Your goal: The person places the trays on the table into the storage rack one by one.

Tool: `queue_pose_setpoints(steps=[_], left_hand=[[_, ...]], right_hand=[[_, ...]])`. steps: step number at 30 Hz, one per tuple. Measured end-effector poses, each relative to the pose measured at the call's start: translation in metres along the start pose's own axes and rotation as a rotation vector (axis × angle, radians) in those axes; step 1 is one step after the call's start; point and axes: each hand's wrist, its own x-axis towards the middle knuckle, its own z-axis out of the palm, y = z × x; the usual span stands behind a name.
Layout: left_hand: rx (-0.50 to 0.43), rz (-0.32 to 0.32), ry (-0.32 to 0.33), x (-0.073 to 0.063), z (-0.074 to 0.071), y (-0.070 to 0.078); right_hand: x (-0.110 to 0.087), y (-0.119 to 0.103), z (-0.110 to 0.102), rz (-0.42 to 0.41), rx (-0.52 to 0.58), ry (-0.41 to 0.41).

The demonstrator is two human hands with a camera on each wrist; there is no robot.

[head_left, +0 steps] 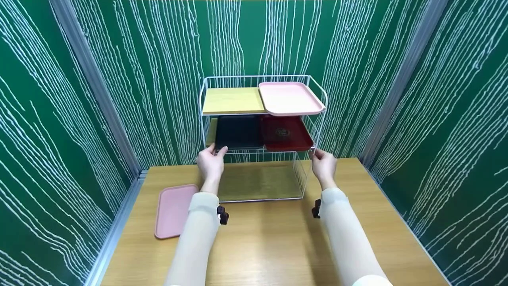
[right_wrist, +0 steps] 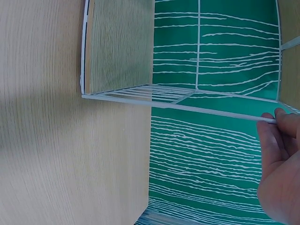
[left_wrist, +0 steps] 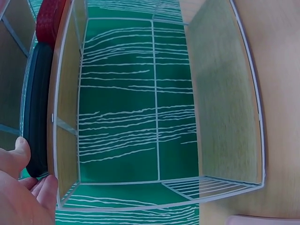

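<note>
A white wire rack (head_left: 303,180) with wooden shelves stands on the table. On its middle level, a black tray (head_left: 239,133) lies on the left beside a dark red tray (head_left: 291,135). With thumb and fingers, my left hand (head_left: 210,163) holds the black tray's front left corner; in the left wrist view the hand (left_wrist: 23,180) is partly cut off by the frame. My right hand (head_left: 324,163) pinches the rack's front right wire post by the middle shelf. The right wrist view shows that wire between the thumb and fingers of the hand (right_wrist: 283,164).
A pink tray (head_left: 292,98) lies on the right of the rack's top shelf, its front edge slightly overhanging. Another pink tray (head_left: 174,212) lies on the wooden table (head_left: 270,242) to the left, partly behind my left forearm. Green walls with white streaks enclose the table.
</note>
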Motion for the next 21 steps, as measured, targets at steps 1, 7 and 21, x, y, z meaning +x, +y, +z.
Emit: queue_pose_setpoints(steps=[1,7,21], left_hand=[[-0.001,0.002,0.000,0.000,0.000,0.000],[-0.004,-0.010,-0.011,0.002,0.001,-0.004],[-0.141,0.035,-0.066,0.001,-0.009,-0.012]], right_hand=[[0.000,0.000,0.000,-0.003,-0.002,0.000],[-0.002,0.000,-0.001,0.003,-0.005,-0.009],[-0.001,0.000,-0.002,0.017,0.015,-0.021]])
